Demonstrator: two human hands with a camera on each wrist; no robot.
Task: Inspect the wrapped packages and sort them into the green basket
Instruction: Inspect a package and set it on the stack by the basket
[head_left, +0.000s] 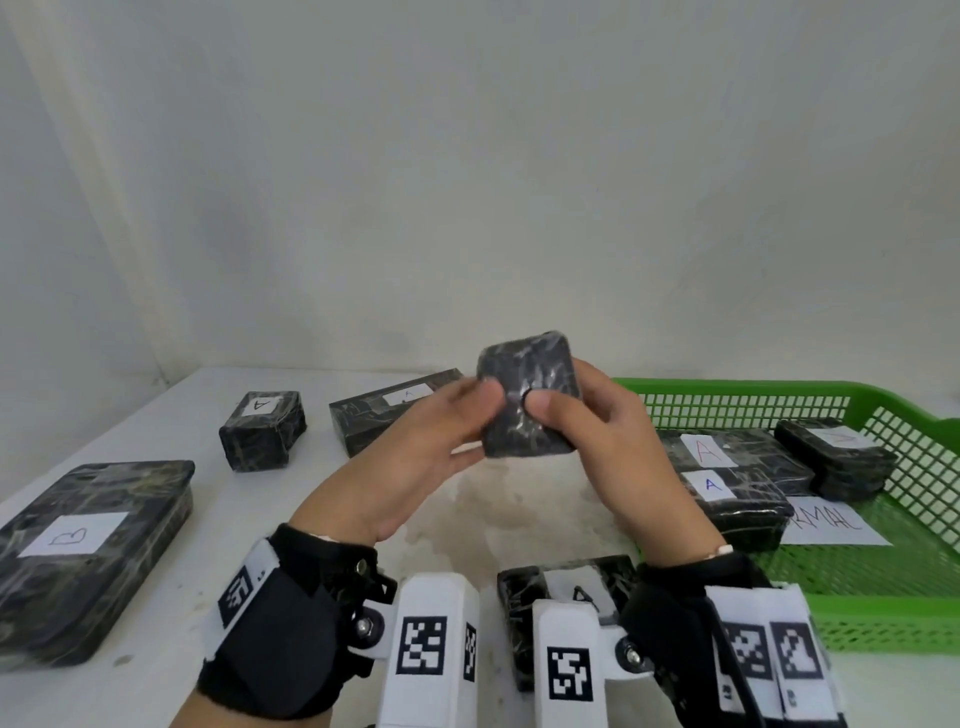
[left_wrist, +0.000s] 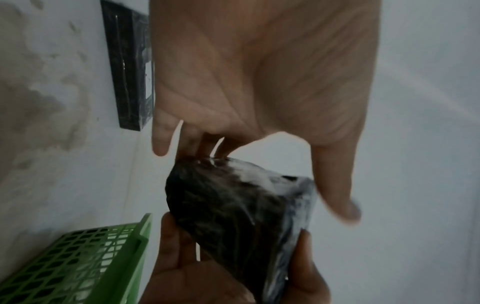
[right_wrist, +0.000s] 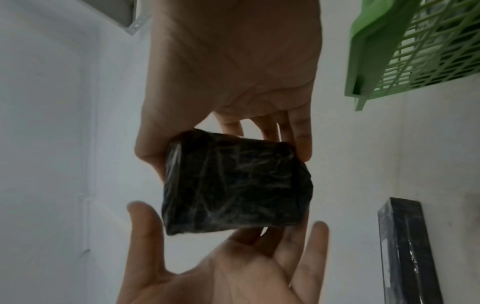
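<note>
Right hand (head_left: 587, 431) grip pinches the small wrapped package (head_left: 527, 395), thumb across the front, fingers behind. Left hand (head_left: 441, 441) grip is wide: fingers straight, tips touching the package's left edge, thumb near the face but blurred. The package is lifted above the white surface (head_left: 322, 499) at centre, no label on the face shown. Green basket (head_left: 883, 400) sits at 3 o'clock with three labelled packages and a paper sheet (head_left: 831, 522) inside. Outside it: B package (head_left: 88, 540) at 9 o'clock, small A package (head_left: 262, 428) at 10, long A package (head_left: 389, 410) at 11, another A package (head_left: 566, 587) at 6, partly hidden by the wrist rigs. Step, as I judge it: inspection, the label side probably not yet found. Next move calls for turning the package between both hands, then carrying it right over the basket's rim.
</note>
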